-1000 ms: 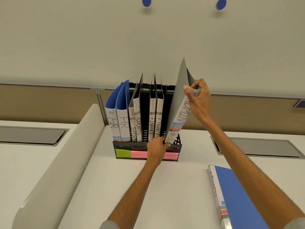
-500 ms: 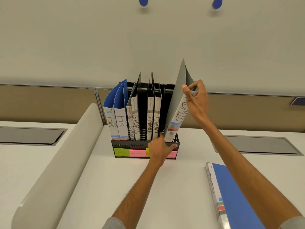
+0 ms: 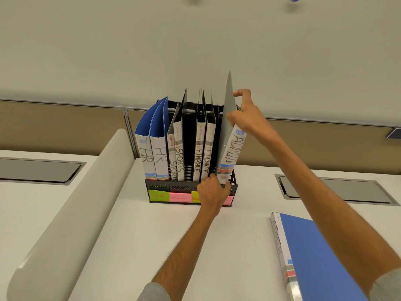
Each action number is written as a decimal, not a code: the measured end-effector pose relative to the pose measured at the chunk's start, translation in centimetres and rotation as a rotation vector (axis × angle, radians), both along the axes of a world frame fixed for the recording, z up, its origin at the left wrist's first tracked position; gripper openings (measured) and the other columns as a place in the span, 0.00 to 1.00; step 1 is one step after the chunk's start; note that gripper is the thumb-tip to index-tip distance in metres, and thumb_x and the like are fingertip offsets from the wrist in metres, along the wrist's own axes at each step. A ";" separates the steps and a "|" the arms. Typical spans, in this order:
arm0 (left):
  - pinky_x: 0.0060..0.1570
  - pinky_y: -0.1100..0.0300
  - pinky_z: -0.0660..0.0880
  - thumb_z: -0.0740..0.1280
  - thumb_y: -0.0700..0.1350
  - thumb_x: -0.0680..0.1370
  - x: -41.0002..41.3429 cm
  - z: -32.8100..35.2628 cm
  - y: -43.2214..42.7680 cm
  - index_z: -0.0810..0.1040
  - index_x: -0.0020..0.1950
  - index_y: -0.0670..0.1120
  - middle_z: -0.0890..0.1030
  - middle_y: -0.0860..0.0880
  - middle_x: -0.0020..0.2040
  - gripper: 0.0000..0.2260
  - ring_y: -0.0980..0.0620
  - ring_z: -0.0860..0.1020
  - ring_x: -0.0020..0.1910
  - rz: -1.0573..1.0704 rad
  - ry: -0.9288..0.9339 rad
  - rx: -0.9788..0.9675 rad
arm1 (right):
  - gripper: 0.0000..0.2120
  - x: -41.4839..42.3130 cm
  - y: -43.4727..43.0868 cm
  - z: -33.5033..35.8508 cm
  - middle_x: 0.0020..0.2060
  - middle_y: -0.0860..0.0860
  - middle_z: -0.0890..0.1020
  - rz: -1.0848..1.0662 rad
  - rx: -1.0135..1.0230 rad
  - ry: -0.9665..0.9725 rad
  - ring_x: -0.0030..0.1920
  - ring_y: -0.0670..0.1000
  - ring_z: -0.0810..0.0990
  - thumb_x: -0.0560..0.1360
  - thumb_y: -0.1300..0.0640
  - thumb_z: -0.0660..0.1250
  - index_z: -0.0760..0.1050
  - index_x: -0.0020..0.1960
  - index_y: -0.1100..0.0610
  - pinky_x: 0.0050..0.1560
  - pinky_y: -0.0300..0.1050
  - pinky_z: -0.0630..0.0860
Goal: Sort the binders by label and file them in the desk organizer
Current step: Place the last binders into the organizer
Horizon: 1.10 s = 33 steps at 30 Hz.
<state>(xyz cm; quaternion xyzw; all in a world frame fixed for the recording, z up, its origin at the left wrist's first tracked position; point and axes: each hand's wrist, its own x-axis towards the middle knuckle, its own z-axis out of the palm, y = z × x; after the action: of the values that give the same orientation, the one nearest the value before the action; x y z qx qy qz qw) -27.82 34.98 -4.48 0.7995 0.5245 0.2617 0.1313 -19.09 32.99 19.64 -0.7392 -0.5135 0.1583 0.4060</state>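
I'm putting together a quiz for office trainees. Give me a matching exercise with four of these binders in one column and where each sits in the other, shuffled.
Binders:
1. grey ADMIN binder
2. blue ADMIN binder
3. HR binders
4. FINANCE binders

Places:
A. leftmost in the desk organizer
B. flat on the desk, at the right
C. tilted at the organizer's right end, right hand holding its top
D. upright, right of the SPORTS binders

Pairs: 1-C, 2-B, 3-A, 4-D
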 end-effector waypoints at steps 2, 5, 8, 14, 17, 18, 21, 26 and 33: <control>0.41 0.54 0.75 0.65 0.60 0.74 0.2 0.1 0.0 0.77 0.47 0.44 0.82 0.45 0.40 0.18 0.44 0.82 0.41 -0.001 -0.009 -0.015 | 0.27 -0.2 0.2 -0.2 0.37 0.52 0.75 0.016 0.039 0.024 0.37 0.51 0.75 0.69 0.61 0.61 0.59 0.64 0.46 0.37 0.45 0.72; 0.42 0.55 0.75 0.65 0.60 0.72 0.2 -0.1 0.1 0.77 0.47 0.44 0.82 0.47 0.40 0.19 0.45 0.81 0.40 0.011 -0.026 -0.035 | 0.24 0.2 0.2 -0.4 0.35 0.51 0.74 0.060 0.057 0.057 0.36 0.49 0.73 0.68 0.62 0.61 0.62 0.61 0.46 0.40 0.47 0.71; 0.39 0.56 0.74 0.66 0.62 0.71 0.2 -0.1 0.1 0.77 0.45 0.44 0.82 0.46 0.37 0.20 0.44 0.81 0.38 0.033 -0.056 -0.019 | 0.23 0.5 0.0 -0.7 0.35 0.50 0.75 0.079 0.029 0.056 0.38 0.47 0.73 0.68 0.61 0.60 0.64 0.60 0.47 0.43 0.49 0.70; 0.30 0.62 0.65 0.69 0.63 0.70 0.6 1.3 0.2 0.78 0.32 0.46 0.79 0.47 0.27 0.21 0.45 0.80 0.27 0.103 -0.042 0.038 | 0.23 -1.4 1.9 -0.6 0.53 0.57 0.76 0.041 -0.026 -0.117 0.46 0.54 0.76 0.71 0.55 0.58 0.65 0.65 0.43 0.42 0.46 0.71; 0.33 0.61 0.66 0.66 0.62 0.73 0.4 1.4 0.5 0.76 0.34 0.47 0.79 0.48 0.30 0.19 0.47 0.80 0.31 0.079 -0.022 -0.012 | 0.19 -1.6 2.9 -0.7 0.58 0.57 0.75 0.004 -0.084 -0.223 0.55 0.59 0.75 0.75 0.48 0.58 0.69 0.65 0.43 0.52 0.53 0.74; 0.33 0.61 0.65 0.64 0.62 0.74 0.4 1.4 0.6 0.75 0.34 0.48 0.77 0.50 0.30 0.18 0.47 0.79 0.32 0.072 -0.018 -0.022 | 0.18 -1.5 3.0 -0.7 0.59 0.57 0.75 0.000 -0.091 -0.241 0.57 0.59 0.74 0.74 0.46 0.58 0.70 0.64 0.43 0.54 0.54 0.74; 0.33 0.61 0.65 0.63 0.61 0.75 0.5 1.4 0.6 0.75 0.34 0.49 0.76 0.50 0.29 0.19 0.48 0.79 0.30 0.058 0.016 -0.017 | 0.18 -0.8 2.8 -0.8 0.62 0.58 0.70 -0.003 -0.114 -0.271 0.60 0.62 0.72 0.73 0.41 0.60 0.71 0.62 0.41 0.54 0.54 0.73; 0.30 0.63 0.65 0.68 0.59 0.74 0.5 1.4 0.5 0.74 0.29 0.48 0.77 0.48 0.25 0.19 0.48 0.77 0.25 0.078 0.026 0.033 | 0.25 0.6 2.0 -0.7 0.78 0.57 0.43 0.008 -0.169 -0.341 0.72 0.66 0.64 0.71 0.30 0.60 0.69 0.66 0.37 0.69 0.64 0.66; 0.32 0.61 0.68 0.68 0.57 0.74 0.4 1.8 -0.1 0.77 0.31 0.45 0.78 0.46 0.28 0.18 0.46 0.79 0.27 0.065 -0.005 -0.033 | 0.24 1.1 1.6 -0.6 0.78 0.44 0.39 0.195 -0.071 -0.358 0.78 0.60 0.48 0.72 0.42 0.62 0.69 0.68 0.36 0.72 0.68 0.57</control>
<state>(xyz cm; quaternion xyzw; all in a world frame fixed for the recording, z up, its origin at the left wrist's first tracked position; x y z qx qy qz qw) -27.42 34.91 -2.70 0.7792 0.5540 0.2592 0.1371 -18.00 34.59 19.01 -0.7160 -0.6409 0.0810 0.2645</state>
